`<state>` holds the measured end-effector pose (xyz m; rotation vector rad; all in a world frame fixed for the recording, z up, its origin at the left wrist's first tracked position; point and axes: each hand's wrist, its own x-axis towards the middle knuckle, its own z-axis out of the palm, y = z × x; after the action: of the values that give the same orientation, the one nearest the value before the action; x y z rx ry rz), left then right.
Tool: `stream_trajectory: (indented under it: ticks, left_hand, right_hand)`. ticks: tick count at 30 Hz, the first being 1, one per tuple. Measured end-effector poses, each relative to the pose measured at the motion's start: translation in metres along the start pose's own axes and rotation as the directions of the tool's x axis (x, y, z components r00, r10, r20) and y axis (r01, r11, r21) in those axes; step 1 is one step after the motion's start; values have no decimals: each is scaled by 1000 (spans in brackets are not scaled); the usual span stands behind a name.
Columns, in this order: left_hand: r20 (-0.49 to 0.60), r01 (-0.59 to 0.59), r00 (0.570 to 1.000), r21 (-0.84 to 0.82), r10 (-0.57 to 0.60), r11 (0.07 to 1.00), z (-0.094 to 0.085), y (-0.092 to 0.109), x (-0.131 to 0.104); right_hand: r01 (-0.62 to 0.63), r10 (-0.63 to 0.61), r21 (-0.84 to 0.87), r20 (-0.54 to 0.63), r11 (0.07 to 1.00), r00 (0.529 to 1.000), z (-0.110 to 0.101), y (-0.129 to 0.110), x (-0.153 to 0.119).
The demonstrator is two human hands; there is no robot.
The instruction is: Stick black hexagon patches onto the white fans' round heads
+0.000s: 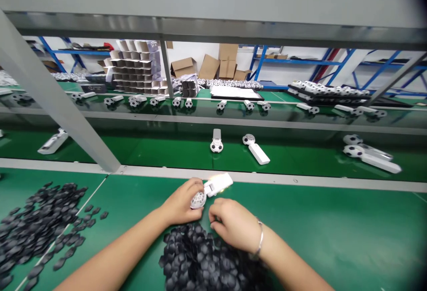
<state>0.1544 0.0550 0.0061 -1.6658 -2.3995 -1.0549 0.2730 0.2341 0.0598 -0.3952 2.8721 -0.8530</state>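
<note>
My left hand (185, 203) is closed around the round, openwork head of a white handheld device (218, 185). Its flat handle points up and to the right, and a warm glow shows along the handle. Just to the right is my right hand (235, 224), its fingers curled and pinched together close to the device's head; whatever may be between the fingertips is hidden. Under both hands lies a heap of small black angular pieces (203, 260), on the green tabletop (333, 229).
More black pieces (43, 220) are spread at the left. Beyond a pale rail (267, 178), a green conveyor belt (167, 149) carries similar football-headed devices (216, 142). A slanted grey post (66, 100) stands at left. Stacked boxes (136, 66) and a black tray (327, 93) are farther back.
</note>
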Motion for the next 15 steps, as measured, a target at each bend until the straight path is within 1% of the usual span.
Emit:
stream_trajectory:
  ticks: [2, 4, 6, 8, 10, 12, 13, 15]
  left_hand:
    - [58, 42, 997, 78, -47, 996, -3, -1, 0]
    - [92, 112, 988, 151, -126, 982, -6, -3, 0]
    - [129, 163, 973, 191, -189, 968, -7, -4, 0]
    - [169, 179, 961, 229, -220, 957, -7, -3, 1]
    - [209, 163, 951, 283, -226, 945, -7, -1, 3]
    - [249, 129, 944, 330, -218, 935, -9, 1, 5]
    - [268, 113, 940, 346, -213, 931, -10, 2, 7]
    - [295, 92, 932, 368, -211, 925, -13, 4, 8]
  right_hand:
    - [4, 1, 107, -52, 994, 999, -8, 1, 0]
    - [-11, 29, 225, -78, 974, 997, -11, 6, 3]
    - [-31, 64, 332, -87, 943, 994, -8, 12, 8]
    - [-14, 61, 378, -112, 926, 992, -1, 19, 15]
    - [53, 7, 328, -179, 943, 984, 7, 23, 21]
    - [127, -72, 223, -239, 966, 968, 14, 26, 25]
    - [156, -109, 174, -252, 972, 962, 16, 27, 27]
    - [193, -164, 104, -236, 976, 958, 19, 26, 29]
